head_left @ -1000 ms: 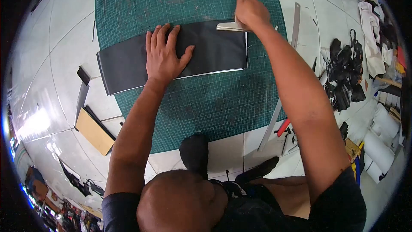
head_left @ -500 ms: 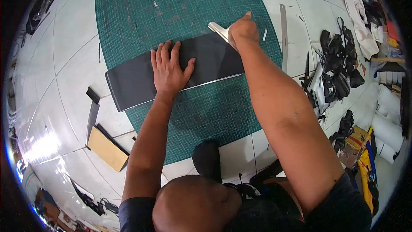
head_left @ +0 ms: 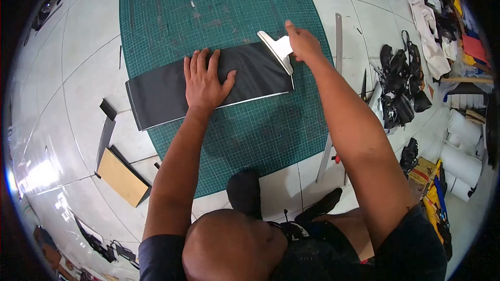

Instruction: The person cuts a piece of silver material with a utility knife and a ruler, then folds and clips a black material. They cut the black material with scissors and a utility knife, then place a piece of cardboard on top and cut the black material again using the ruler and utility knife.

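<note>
Cloth (head_left: 156, 96), long and black, lies flat on the green mat (head_left: 208, 10), mid-frame. Left hand (head_left: 204, 83) presses on it, fingers open. Right hand (head_left: 302, 46) has its grip closed on a metal tool (head_left: 278, 49) at the cloth's right end. It looks thin, soft and light; an edge is best to hold.
</note>
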A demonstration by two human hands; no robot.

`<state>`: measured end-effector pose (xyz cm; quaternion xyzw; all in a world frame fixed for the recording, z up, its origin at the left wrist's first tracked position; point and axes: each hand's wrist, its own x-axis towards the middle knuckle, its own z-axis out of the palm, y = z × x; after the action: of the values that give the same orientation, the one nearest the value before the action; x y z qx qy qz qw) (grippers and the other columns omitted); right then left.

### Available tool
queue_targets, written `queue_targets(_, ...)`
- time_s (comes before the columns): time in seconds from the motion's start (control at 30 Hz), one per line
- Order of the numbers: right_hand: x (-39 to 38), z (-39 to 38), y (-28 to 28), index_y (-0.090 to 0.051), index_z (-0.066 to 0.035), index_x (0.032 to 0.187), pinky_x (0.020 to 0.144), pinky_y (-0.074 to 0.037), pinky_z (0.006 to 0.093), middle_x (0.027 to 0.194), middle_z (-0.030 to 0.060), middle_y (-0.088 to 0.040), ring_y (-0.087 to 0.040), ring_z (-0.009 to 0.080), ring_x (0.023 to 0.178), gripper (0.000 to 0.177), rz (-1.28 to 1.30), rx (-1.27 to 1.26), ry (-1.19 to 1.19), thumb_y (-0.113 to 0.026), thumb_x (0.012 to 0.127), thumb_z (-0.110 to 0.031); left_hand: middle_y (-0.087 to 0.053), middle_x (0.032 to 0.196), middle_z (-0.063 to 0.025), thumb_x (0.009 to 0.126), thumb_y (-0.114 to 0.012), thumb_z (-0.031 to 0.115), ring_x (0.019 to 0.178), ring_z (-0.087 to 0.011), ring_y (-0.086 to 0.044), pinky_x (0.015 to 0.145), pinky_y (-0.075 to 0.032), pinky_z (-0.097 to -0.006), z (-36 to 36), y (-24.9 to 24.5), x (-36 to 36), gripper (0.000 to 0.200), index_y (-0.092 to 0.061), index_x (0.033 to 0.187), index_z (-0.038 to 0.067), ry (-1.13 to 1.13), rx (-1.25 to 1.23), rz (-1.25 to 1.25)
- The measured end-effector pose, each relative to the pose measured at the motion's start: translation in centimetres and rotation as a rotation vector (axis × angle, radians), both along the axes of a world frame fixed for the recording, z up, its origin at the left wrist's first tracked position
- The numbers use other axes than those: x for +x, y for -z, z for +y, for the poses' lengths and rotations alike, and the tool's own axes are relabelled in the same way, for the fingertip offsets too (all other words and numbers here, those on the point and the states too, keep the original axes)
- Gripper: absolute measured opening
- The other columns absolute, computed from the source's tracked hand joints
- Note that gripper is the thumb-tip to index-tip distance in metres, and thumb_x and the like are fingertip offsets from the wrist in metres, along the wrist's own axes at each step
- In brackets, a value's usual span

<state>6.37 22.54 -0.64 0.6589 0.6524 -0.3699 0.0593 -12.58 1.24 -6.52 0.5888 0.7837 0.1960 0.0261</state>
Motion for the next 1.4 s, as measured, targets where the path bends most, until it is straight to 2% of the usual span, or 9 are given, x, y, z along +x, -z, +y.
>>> queue_targets(0.1, 0.2, 0.4, 2.0, -0.072, -0.006, 0.114, 0.095, -0.05, 0.0547, 0.115, 0.0243, -0.071, -0.067, 0.0457, 0.109, 0.072, -0.076, 0.331, -0.214, -0.025, 0.105, -0.06, -0.049, 0.148, -0.0184, 0.092, -0.066, 0.051, 0.145, -0.0376, -0.038, 0.125, -0.019, -0.0572, 0.4, -0.2, -0.2, 0.068, -0.053, 0.144, 0.01, 0.007, 0.007, 0.001)
queue_targets(0.2, 0.7, 0.6, 1.8, -0.071, -0.005, 0.114, 0.098, -0.049, 0.0554, 0.12, 0.0245, -0.069, -0.064, 0.0473, 0.113, 0.069, -0.057, 0.269, -0.275, -0.026, 0.106, -0.056, -0.049, 0.147, -0.0184, 0.093, -0.066, 0.051, 0.145, -0.0377, -0.039, 0.125, -0.019, -0.0572, 0.1, -0.2, -0.1, 0.067, -0.053, 0.144, 0.01, -0.001, -0.015, -0.011)
queue_targets(0.4, 2.7, 0.4, 4.1, -0.071, -0.004, 0.115, 0.101, -0.048, 0.057, 0.122, 0.027, -0.068, -0.062, 0.0486, 0.115, 0.067, -0.063, 0.398, -0.033, -0.023, 0.108, -0.05, -0.05, 0.146, -0.0182, 0.093, -0.066, 0.051, 0.144, -0.0375, -0.04, 0.125, -0.02, -0.0571, 0.2, -0.2, -0.1, 0.066, -0.053, 0.143, 0.01, 0.0, 0.002, -0.002)
queue_targets(0.63, 4.2, -2.8, 4.0, -0.071, -0.003, 0.116, 0.097, -0.049, 0.0588, 0.113, 0.0284, -0.07, -0.064, 0.0504, 0.11, 0.066, -0.109, 0.298, 0.026, -0.024, 0.108, -0.048, -0.05, 0.145, -0.0191, 0.093, -0.066, 0.05, 0.143, -0.0376, -0.04, 0.124, -0.02, -0.0575, 0.2, 0.0, -0.1, 0.066, -0.053, 0.143, 0.009, 0.009, 0.018, 0.011)
queue_targets(0.87, 3.9, -4.1, 4.0, -0.071, -0.002, 0.118, 0.098, -0.049, 0.0588, 0.114, 0.0289, -0.07, -0.064, 0.0507, 0.111, 0.066, -0.087, 0.274, 0.057, -0.023, 0.108, -0.046, -0.049, 0.147, -0.0184, 0.094, -0.064, 0.051, 0.146, -0.0364, -0.037, 0.126, -0.017, -0.0556, 0.2, -0.2, -0.1, 0.067, -0.05, 0.145, 0.01, 0.005, -0.018, 0.014)
queue_targets(1.07, 3.9, -5.7, 3.4, -0.069, -0.003, 0.117, 0.1, -0.047, 0.0575, 0.12, 0.0281, -0.068, -0.062, 0.0508, 0.113, 0.072, -0.093, 0.303, 0.127, -0.021, 0.107, -0.056, -0.048, 0.148, -0.0162, 0.092, -0.064, 0.053, 0.145, -0.0357, -0.038, 0.125, -0.019, -0.0555, 0.2, 0.1, -0.2, 0.069, -0.052, 0.144, 0.01, 0.013, -0.009, 0.022)
queue_targets(1.27, 5.5, -6.6, 2.6, -0.063, 0.001, 0.117, 0.092, -0.05, 0.0544, 0.116, 0.028, -0.069, -0.065, 0.0473, 0.111, 0.078, 0.128, 0.296, 0.134, -0.037, 0.1, -0.07, -0.047, 0.149, -0.0183, 0.094, -0.065, 0.055, 0.145, -0.0387, -0.037, 0.124, -0.019, -0.0568, -0.1, -1.0, -0.3, 0.069, -0.052, 0.145, 0.012, 0.048, 0.014, -0.029)
queue_targets(1.33, 6.7, -7.7, 3.4, -0.062, 0.001, 0.117, 0.086, -0.052, 0.0487, 0.108, 0.0256, -0.071, -0.068, 0.0425, 0.104, 0.071, 0.24, 0.37, 0.176, -0.053, 0.097, -0.066, -0.048, 0.15, -0.0188, 0.094, -0.066, 0.054, 0.145, -0.0399, -0.037, 0.124, -0.018, -0.0573, 0.0, -1.0, -0.6, 0.067, -0.053, 0.144, 0.011, 0.059, 0.073, -0.103)
queue_targets(1.4, 8.9, -9.1, 4.0, -0.061, 0.001, 0.12, 0.081, -0.053, 0.0422, 0.1, 0.0198, -0.071, -0.07, 0.0333, 0.094, 0.062, 0.309, 0.362, 0.15, -0.064, 0.096, -0.056, -0.053, 0.143, -0.0196, 0.092, -0.07, 0.049, 0.14, -0.0398, -0.042, 0.121, -0.025, -0.0549, -0.2, -0.2, -1.2, 0.064, -0.057, 0.14, 0.01, 0.025, 0.169, -0.273)
